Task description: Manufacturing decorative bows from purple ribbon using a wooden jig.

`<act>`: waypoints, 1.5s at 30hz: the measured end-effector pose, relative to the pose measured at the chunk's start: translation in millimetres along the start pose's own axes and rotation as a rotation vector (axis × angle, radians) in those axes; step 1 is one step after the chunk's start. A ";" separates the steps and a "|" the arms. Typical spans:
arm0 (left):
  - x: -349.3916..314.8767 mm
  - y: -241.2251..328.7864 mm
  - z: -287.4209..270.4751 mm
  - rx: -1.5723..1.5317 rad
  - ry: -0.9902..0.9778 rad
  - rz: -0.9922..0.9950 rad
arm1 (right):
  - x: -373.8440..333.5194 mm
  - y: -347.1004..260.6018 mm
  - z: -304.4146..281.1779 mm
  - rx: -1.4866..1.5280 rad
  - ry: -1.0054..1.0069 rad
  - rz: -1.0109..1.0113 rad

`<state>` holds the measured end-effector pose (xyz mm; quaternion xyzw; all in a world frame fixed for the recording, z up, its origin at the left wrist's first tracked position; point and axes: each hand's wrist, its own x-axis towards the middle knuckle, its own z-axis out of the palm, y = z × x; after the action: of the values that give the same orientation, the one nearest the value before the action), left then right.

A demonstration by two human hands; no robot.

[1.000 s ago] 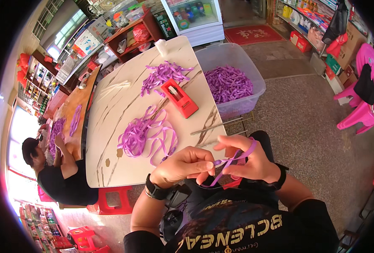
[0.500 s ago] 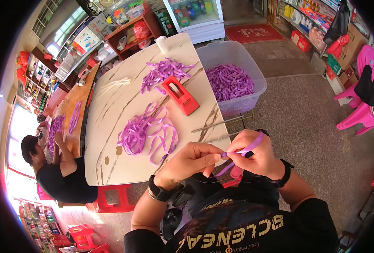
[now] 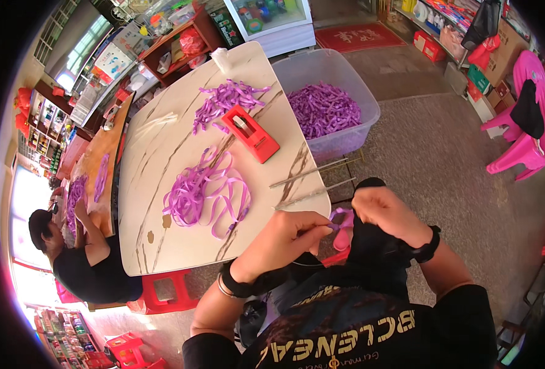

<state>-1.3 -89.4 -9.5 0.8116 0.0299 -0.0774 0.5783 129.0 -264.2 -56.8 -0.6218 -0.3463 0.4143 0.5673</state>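
Note:
In front of my body, past the table's near right corner, my left hand (image 3: 291, 237) pinches a purple ribbon (image 3: 334, 226) between thumb and fingertips. My right hand (image 3: 386, 212) is raised a little to the right of it, with fingers curled closed. Whatever those fingers hold, if anything, is hidden. A loose tangle of long purple ribbon (image 3: 189, 200) lies on the marble-patterned table (image 3: 152, 157), left of my hands. Beyond it sit a red tape dispenser (image 3: 251, 134) and a pile of short purple ribbon pieces (image 3: 229, 101).
A clear plastic tub (image 3: 371, 117) full of purple ribbon pieces stands beside the table. Two thin metal rods (image 3: 303, 176) jut past its right edge. At left, a person (image 3: 94, 258) handles ribbon at a wooden table. A pink chair (image 3: 525, 141) stands far right.
My right hand has come away from my left, up and to the right, and the ribbon strip no longer shows over it. My left hand keeps its pinch. The view has shifted slightly.

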 end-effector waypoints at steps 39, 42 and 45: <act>130.6 -118.9 -9.4 -0.101 0.355 0.084 | 70.6 127.7 -45.1 0.087 0.417 -0.215; 132.6 -120.2 -9.8 -0.025 0.332 0.063 | 76.1 133.9 -34.9 0.148 0.315 -0.222; 135.6 -117.3 -8.0 0.095 0.324 0.031 | 77.8 136.8 -26.4 0.181 0.326 -0.172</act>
<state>116.9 -48.8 -138.3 0.8402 0.1065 0.0620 0.5281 180.0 -221.1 -201.7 -0.5950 -0.2630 0.2875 0.7029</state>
